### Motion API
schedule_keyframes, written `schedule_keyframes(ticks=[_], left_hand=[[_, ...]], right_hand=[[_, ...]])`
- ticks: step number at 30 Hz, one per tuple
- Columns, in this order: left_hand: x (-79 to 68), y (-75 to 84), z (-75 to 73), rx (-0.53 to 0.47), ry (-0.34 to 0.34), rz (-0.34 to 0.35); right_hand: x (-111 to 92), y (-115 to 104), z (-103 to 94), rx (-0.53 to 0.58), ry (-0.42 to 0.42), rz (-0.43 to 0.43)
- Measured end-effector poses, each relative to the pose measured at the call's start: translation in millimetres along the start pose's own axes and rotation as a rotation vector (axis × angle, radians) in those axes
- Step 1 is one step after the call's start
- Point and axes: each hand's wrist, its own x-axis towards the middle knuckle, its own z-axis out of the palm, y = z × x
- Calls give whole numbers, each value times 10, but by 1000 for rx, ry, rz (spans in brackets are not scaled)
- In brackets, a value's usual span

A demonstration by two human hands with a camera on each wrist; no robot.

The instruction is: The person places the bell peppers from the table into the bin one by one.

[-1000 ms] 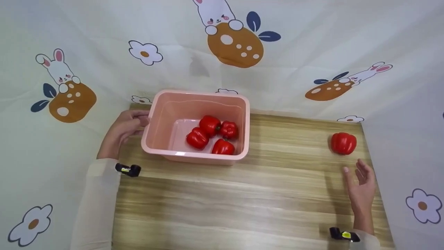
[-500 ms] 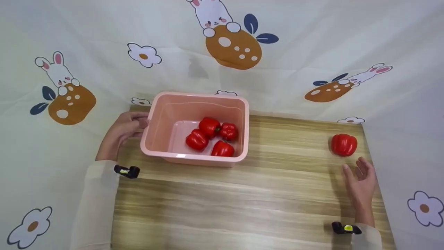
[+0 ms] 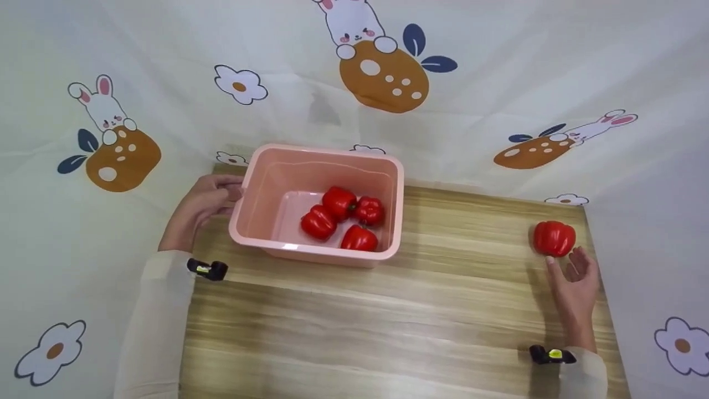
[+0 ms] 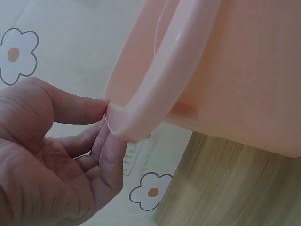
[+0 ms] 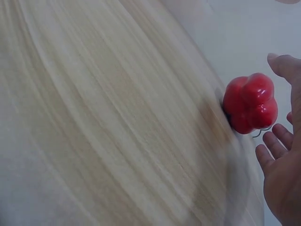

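Observation:
A pink plastic basin stands at the back left of the table, with several red bell peppers on its floor toward the right. My left hand pinches the basin's left rim; in the left wrist view the thumb of the left hand lies on top and the fingers bend beneath the rim. Another red bell pepper lies alone near the table's right edge. Just in front of it is my right hand, thumb and fingers spread. The right wrist view shows this pepper between thumb and fingers of the right hand, not gripped.
The wood-grain table runs between pale cloth walls. A back cloth printed with rabbits and flowers rises right behind the basin. More cloth borders the table on the right.
My right hand has moved forward to the lone pepper, its fingertips now beside it. The left hand keeps its hold on the basin rim. The head view has shifted slightly.

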Motion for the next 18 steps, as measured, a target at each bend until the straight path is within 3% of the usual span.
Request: schedule_keyframes(ticks=[6, 18], left_hand=[[-8, 15, 37, -2, 10, 38], [-35, 28, 20, 37, 18, 13]], right_hand=[[109, 13, 32, 34, -4, 6], [388, -60, 112, 26, -43, 148]])
